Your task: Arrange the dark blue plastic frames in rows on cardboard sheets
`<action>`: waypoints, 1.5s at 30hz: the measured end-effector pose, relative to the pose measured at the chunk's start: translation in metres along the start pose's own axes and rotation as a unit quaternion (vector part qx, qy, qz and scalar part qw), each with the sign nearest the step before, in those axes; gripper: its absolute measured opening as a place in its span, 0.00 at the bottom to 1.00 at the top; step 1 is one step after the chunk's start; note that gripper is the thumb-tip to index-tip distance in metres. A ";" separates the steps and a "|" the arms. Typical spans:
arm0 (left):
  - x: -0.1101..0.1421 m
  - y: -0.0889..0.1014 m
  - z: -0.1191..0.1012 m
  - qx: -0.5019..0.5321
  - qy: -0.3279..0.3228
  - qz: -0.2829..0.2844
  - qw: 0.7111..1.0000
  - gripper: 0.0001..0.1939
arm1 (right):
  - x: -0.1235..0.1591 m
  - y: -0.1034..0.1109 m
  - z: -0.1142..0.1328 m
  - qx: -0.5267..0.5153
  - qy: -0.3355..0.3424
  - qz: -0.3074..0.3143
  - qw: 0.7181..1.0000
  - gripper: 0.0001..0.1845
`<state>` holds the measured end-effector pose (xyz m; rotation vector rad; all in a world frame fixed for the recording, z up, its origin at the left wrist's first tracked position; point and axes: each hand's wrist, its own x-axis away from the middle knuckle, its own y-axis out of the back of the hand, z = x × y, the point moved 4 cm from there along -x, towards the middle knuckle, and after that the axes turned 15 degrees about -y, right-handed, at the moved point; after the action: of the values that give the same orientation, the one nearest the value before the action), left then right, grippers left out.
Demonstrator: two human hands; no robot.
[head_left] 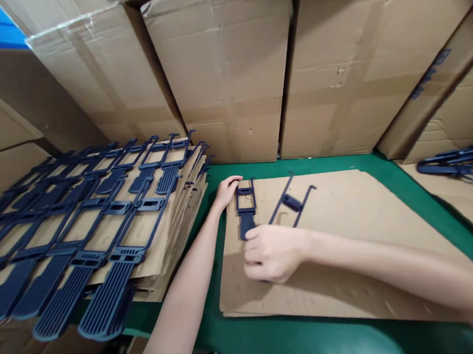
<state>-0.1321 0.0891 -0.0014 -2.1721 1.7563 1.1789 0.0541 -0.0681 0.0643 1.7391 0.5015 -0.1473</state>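
A dark blue plastic frame part lies on a flat cardboard sheet. My left hand rests on the sheet's far left corner, fingers curled against the top end of the part. My right hand is closed over the part's lower end, pinching it against the cardboard. A second dark blue part, with two thin rods and a crossbar, lies loose just right of the first, touched by neither hand.
At left a tall stack of cardboard sheets carries several rows of the same blue parts. Large cardboard boxes wall off the back. More blue parts lie at far right. The table is green.
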 end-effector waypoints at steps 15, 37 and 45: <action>0.000 -0.002 0.008 0.018 -0.004 -0.035 0.999 0.15 | 0.012 -0.021 -0.059 -0.037 -0.335 -0.001 0.942 0.12; 0.002 0.002 0.017 0.040 0.003 -0.043 0.998 0.14 | 0.028 -0.021 -0.074 -0.200 -0.296 0.118 0.927 0.11; 0.002 0.000 0.006 -0.009 -0.021 -0.012 1.000 0.12 | 0.027 -0.023 -0.075 -0.177 -0.304 0.107 0.930 0.09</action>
<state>-0.1354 0.0904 -0.0072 -2.1555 1.7047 1.2314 0.0566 0.0136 0.0513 1.2905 -0.1156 -0.3990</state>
